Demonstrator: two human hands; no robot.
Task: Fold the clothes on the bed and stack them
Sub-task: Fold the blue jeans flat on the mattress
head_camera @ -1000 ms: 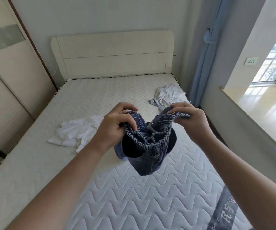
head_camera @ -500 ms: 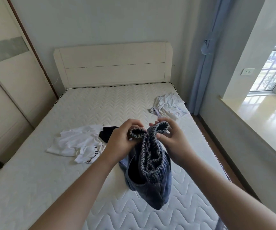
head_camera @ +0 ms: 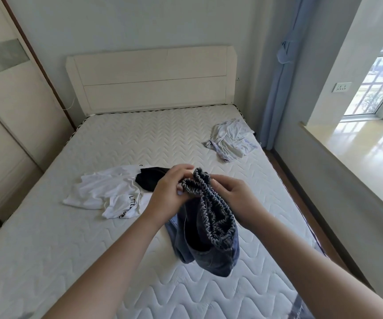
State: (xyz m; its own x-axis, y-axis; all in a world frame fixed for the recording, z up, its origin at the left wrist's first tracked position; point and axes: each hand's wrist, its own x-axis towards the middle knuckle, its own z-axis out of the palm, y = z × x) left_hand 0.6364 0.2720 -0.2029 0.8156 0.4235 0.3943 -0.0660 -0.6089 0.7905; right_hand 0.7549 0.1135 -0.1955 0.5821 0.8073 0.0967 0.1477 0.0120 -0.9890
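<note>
Bed (head_camera: pixel 94 249): bare quilted mattress. White tee (head_camera: pixel 107 192) crumpled mid-left, pale garment (head_camera: pixel 229 141) far right; both unfolded, no stack yet.

Denim shorts (head_camera: pixel 211 238) held above mattress, hanging bunched. L hand (head_camera: pixel 169 194) and R hand (head_camera: pixel 234 199) close together, fingers curled, pinching elastic waistband (head_camera: pixel 199 183).

Judgement: spread hands to waistband's side seams, shake flat, lay down before folding; pinching centre keeps it bunched.

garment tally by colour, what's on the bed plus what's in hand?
White: 1, the white shirt on the bed
Black: 1, the black garment partly under it
Pale grey: 1, the pale crumpled garment near the far corner
Blue denim: 1, the denim shorts, gripped by left hand and right hand
Total: 4
</note>
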